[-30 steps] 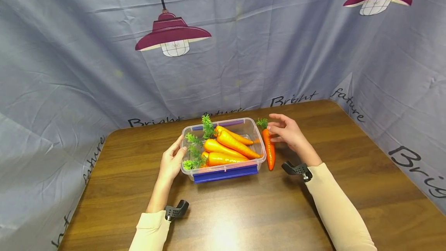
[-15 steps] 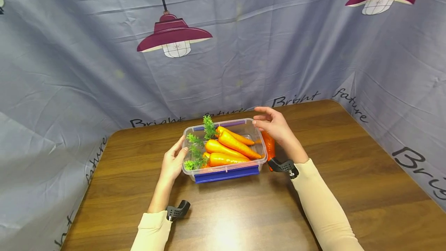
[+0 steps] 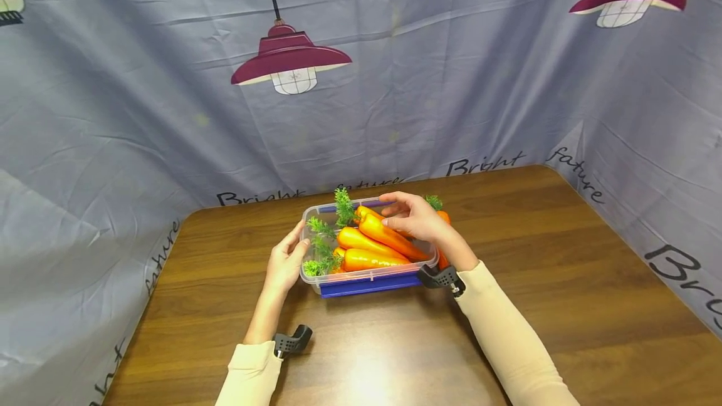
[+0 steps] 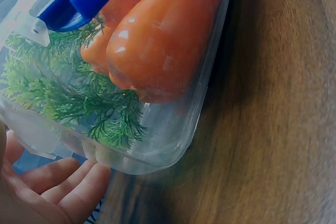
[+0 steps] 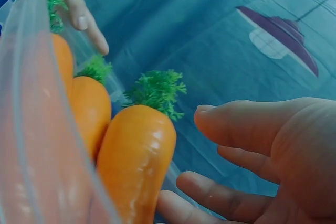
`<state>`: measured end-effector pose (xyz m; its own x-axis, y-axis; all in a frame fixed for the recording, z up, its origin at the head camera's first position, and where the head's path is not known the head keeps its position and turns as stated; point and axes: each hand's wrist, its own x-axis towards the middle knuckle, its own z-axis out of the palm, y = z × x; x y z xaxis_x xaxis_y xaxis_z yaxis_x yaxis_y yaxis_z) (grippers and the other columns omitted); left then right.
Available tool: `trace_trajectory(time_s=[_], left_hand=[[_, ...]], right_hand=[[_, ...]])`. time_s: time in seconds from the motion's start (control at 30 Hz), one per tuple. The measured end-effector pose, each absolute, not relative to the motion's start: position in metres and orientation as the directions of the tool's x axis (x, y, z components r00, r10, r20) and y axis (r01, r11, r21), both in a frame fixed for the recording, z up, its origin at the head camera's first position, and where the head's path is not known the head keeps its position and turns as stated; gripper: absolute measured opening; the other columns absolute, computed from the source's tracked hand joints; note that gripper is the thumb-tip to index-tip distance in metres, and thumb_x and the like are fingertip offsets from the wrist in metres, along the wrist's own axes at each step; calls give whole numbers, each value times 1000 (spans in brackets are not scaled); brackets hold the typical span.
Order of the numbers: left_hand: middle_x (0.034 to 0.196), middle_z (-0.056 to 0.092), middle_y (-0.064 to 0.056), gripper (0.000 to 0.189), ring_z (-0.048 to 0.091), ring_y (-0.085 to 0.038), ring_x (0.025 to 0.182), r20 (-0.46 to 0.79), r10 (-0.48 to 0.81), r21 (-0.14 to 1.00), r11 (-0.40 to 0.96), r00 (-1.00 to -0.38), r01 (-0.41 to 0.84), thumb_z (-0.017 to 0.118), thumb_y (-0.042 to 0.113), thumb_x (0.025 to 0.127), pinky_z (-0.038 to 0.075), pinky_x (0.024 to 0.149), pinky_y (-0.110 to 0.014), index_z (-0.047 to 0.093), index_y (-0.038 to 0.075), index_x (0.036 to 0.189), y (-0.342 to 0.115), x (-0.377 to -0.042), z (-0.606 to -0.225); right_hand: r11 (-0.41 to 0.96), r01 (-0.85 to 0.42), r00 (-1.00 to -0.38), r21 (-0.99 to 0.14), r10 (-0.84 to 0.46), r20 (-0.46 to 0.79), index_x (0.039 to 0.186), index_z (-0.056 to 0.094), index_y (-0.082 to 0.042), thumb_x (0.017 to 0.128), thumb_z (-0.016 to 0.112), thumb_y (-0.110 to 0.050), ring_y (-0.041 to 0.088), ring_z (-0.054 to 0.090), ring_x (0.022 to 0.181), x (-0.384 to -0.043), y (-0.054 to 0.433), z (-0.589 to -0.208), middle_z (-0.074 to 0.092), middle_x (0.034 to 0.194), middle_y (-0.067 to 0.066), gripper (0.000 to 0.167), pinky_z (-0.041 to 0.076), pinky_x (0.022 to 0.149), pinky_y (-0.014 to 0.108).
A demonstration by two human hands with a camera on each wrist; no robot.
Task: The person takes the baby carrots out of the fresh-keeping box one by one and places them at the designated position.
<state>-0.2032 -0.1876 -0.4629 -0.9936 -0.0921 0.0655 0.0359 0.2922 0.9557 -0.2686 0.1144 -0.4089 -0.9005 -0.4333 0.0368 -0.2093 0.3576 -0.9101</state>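
Note:
A clear plastic food container (image 3: 316, 282) with blue side latches stands on the table, holding several orange carrots (image 3: 372, 260) with green leafy tops. My left hand (image 3: 284, 263) rests against its left end; the left wrist view shows its fingers (image 4: 79, 192) relaxed along the outside wall. Over the container's right part is my right hand (image 3: 420, 221), with fingers spread and slightly bent. In the right wrist view these fingers are beside one carrot (image 5: 137, 156); contact at the lower fingertips cannot be told. Another carrot (image 3: 444, 216) lies outside, right of the container, partly hidden by the right wrist.
The brown wooden table (image 3: 361, 343) extends around the container. Behind it hangs a grey-blue curtain (image 3: 395, 111) printed with lamps and lettering. Each wrist bears a black camera mount (image 3: 293, 340).
My right hand has moved left, from above the carrot outside to over the carrots inside the container. My left hand stays at the container's left end. The head view has shifted slightly.

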Motion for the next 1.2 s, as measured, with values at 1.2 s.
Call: trace_trajectory(time_s=[1.2], left_hand=[[156, 45, -17, 49, 58, -38, 133, 77, -99, 957, 287, -992, 46, 55, 11, 103, 53, 106, -46, 48, 10, 152, -185, -201, -464]], right_hand=[[575, -527, -811, -626, -560, 168, 138, 60, -10, 84, 77, -10, 32, 73, 105, -257, 110, -421, 73, 119, 18, 57, 60, 96, 49]])
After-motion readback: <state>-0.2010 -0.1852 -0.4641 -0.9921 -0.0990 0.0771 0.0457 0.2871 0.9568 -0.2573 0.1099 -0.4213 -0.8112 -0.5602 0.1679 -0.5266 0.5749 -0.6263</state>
